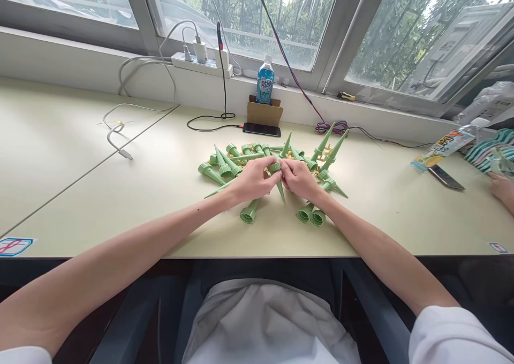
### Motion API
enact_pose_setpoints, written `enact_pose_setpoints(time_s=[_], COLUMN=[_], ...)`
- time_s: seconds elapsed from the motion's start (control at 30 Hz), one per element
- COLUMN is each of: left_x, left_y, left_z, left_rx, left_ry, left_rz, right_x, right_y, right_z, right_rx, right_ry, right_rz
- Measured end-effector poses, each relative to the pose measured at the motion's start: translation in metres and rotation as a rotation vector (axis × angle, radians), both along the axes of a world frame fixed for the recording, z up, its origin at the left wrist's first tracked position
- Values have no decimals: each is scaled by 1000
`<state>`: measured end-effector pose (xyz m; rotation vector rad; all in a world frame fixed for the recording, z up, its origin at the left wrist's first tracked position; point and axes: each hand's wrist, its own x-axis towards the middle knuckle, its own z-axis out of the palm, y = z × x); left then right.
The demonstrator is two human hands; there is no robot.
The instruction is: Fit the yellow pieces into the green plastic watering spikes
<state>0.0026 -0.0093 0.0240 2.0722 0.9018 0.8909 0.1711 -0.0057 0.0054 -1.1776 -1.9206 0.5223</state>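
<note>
My left hand (254, 180) grips a green plant watering spike (275, 167), its ridged collar between thumb and forefinger and its point angled down toward me. Right beside it, my right hand (299, 179) has its fingers pinched together at the collar; whatever they hold is hidden. Around both hands lie several more green spikes, such as one with its threaded mouth facing me (248, 214) and a pair on the right (318, 217). Small yellow plastic pieces (327, 152) show among the spikes behind my right hand.
Behind the pile, a phone (262, 130) lies before a cardboard box (264, 111) with a blue bottle (265, 80). Cables (333, 127) run along the wall. At right are a drink bottle (444, 147), another phone (445, 177) and another person's hand (503, 191).
</note>
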Motion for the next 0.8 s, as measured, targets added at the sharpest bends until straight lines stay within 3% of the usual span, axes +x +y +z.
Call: enact_pose_setpoints(time_s=[0.8], left_x=[-1], left_y=[0], left_z=[5], left_rx=[-120], left_ry=[-47], left_rz=[-20], right_x=[0], right_y=[1], right_z=[-2], right_rx=[42], right_ry=[27], right_rz=[-13])
